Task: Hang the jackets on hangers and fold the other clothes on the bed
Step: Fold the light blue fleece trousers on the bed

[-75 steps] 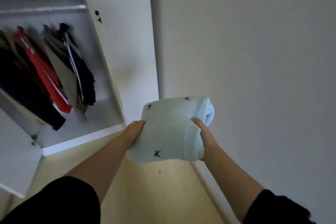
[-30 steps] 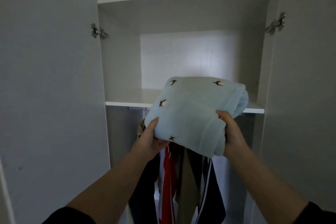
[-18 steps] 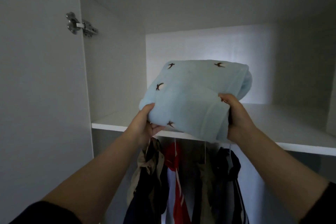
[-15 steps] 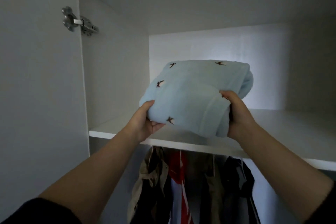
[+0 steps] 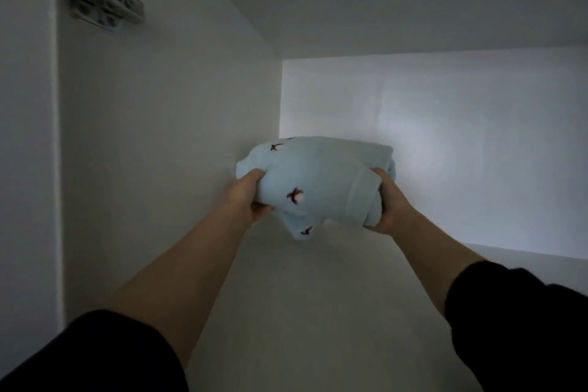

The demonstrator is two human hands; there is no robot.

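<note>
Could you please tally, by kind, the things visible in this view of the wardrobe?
folded light-blue garment: 1
hands gripping it: 2, the left hand and the right hand
black sleeves: 2
metal door hinge: 1
Total: 6

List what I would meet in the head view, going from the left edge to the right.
metal hinge → left hand → folded light-blue garment → right hand
</note>
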